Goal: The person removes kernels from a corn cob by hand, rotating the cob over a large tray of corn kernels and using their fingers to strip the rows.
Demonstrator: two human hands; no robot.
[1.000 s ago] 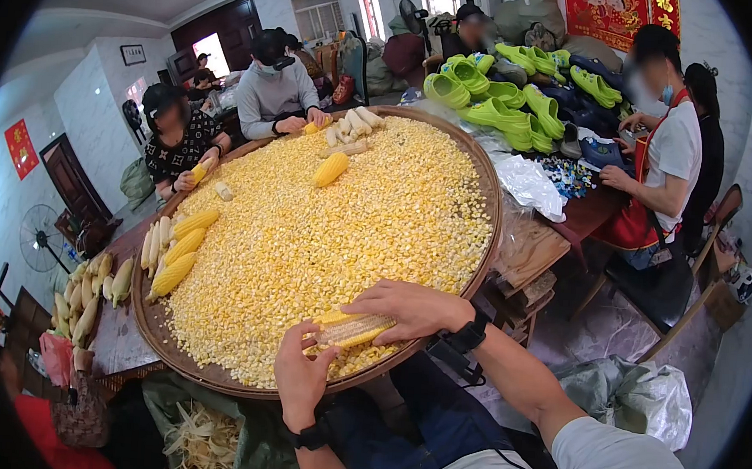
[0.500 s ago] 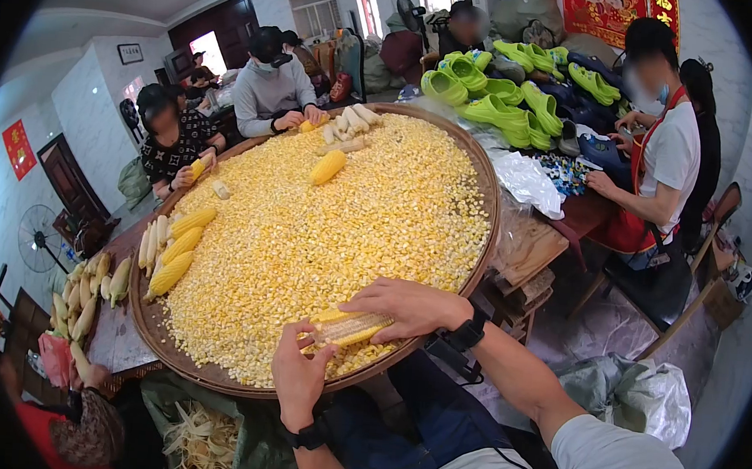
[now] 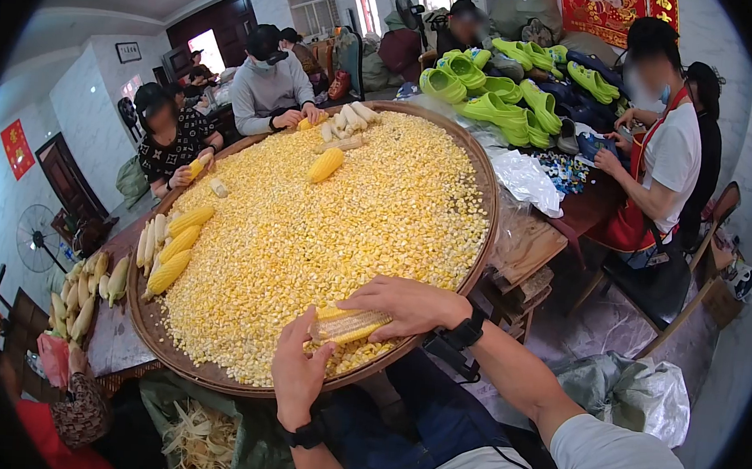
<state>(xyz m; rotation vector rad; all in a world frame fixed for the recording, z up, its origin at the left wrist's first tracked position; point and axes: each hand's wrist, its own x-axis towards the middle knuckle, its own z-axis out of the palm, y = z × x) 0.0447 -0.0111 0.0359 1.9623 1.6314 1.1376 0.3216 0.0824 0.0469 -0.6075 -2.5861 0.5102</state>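
Note:
A partly shelled corn cob [image 3: 350,324] lies level above the near edge of the heap of loose kernels [image 3: 333,223]. Bare pale rows run along its upper side, with yellow kernels still on either side. My right hand [image 3: 406,308] grips its right part from above, fingers bent over the far side. At the left end my left hand [image 3: 300,364] holds the cob between thumb and fingers. The round woven tray [image 3: 487,177] carries the kernels. Several full yellow cobs [image 3: 169,268] rest at the tray's left, beside stripped cobs [image 3: 146,243].
Two people across the tray hold corn [image 3: 196,168]. Unhusked ears [image 3: 84,297] are piled on the left table, near another person's hand [image 3: 77,357]. Husks fill a green sack [image 3: 200,440] below. Right, a person works beside green clogs [image 3: 498,117]; a chair [image 3: 651,289] stands there.
My hands and the cob stay almost in place, with only a slight shift of the left fingers. The hand of the person at the right table has risen a little toward the shoes.

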